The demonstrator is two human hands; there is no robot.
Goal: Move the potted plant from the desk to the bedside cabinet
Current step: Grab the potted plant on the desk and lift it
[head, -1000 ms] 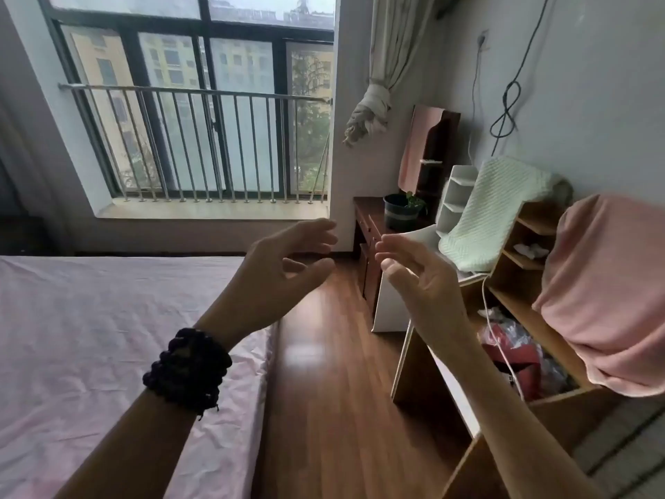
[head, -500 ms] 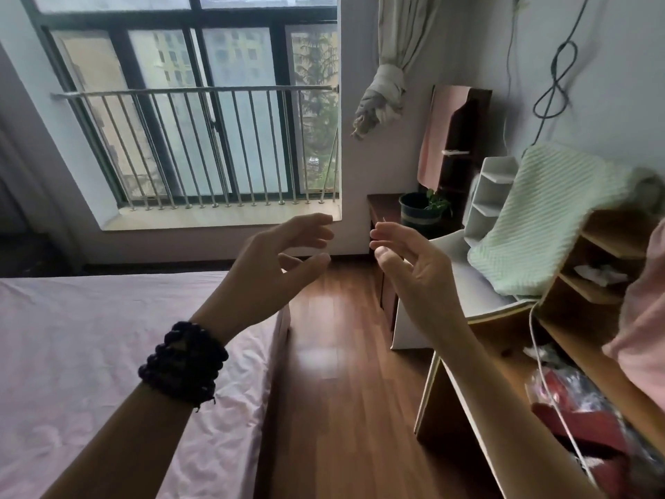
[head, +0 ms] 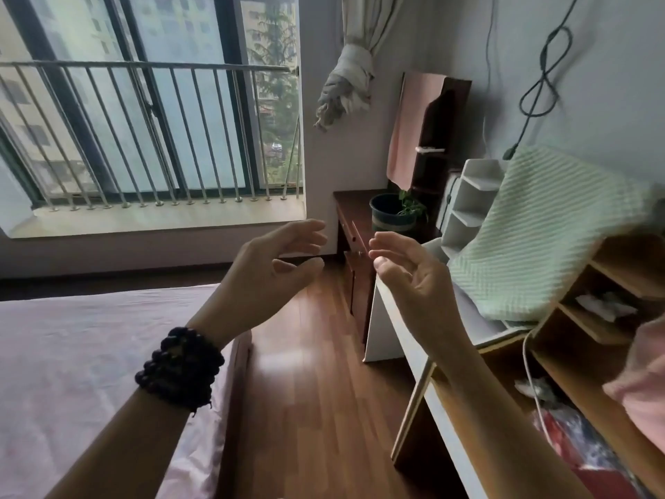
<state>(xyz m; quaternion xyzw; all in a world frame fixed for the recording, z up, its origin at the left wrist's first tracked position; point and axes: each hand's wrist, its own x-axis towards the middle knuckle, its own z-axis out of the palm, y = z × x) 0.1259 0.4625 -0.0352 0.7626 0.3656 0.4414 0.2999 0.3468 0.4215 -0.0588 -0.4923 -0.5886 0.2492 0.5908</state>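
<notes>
The potted plant (head: 394, 215), a dark round pot with a few green leaves, stands on a dark wooden desk (head: 351, 207) against the right wall, below a dark shelf unit. My left hand (head: 277, 264), with a dark bead bracelet on its wrist, is raised with fingers curved and apart, holding nothing. My right hand (head: 410, 273) is raised beside it, fingers also apart and empty. Both hands hover in the air well short of the pot, which shows just above my right fingertips. No bedside cabinet is in view.
A bed with a pink sheet (head: 82, 372) fills the left. A wood-floor aisle (head: 309, 390) runs between the bed and the furniture. On the right stand a white cabinet (head: 381, 340), a light wooden shelf (head: 593, 318) with a green towel (head: 539, 232). A barred window (head: 151, 120) lies ahead.
The view has moved forward along the aisle, so the pot and dark desk look nearer and larger. Both hands have stayed raised, apart and empty.
</notes>
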